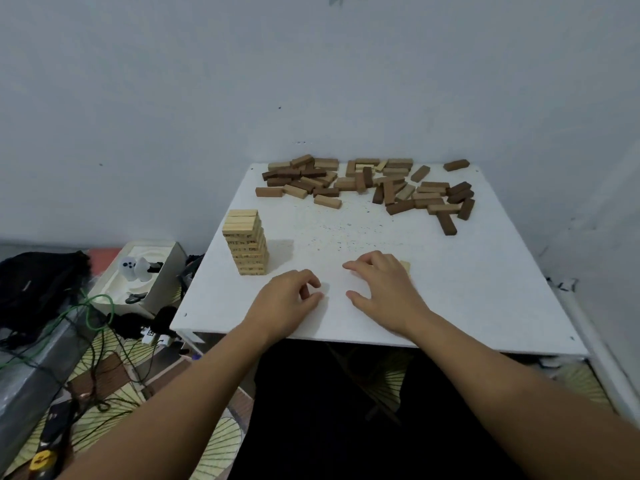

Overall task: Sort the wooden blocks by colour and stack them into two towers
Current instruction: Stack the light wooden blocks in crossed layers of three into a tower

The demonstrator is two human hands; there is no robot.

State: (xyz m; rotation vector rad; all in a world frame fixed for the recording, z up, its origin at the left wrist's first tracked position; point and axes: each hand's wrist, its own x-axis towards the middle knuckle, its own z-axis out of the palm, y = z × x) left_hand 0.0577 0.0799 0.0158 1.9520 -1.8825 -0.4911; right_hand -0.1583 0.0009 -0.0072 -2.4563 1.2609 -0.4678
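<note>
Both hands rest low on the white table [450, 289], near its front edge. The right hand [384, 292] lies palm down with its fingers curled over a pale block [406, 266]; only a corner of that block shows past the knuckles, so I cannot tell whether the hand grasps it or just covers it, nor which way its long side runs. The left hand [289, 299] sits just beside the right, a small gap between them, fingers loosely curled with thumb and forefinger close together; nothing shows between them. Left of the hands and a little farther back stands one tower [246, 242] of pale blocks, upright near the table's left edge, its layers stacked flat; the top layer shows three blocks side by side, their long axes running left to right across the view. I see only this one tower. Along the far edge, against the wall, lies the loose pile [367, 183], dark brown and light blocks mixed, several dozen, too jumbled to count exactly, pointing every way. One dark block [456, 164] lies apart at the far right corner, and another dark one [446, 224] lies nearest the front of the pile, pointing roughly toward the person.
</note>
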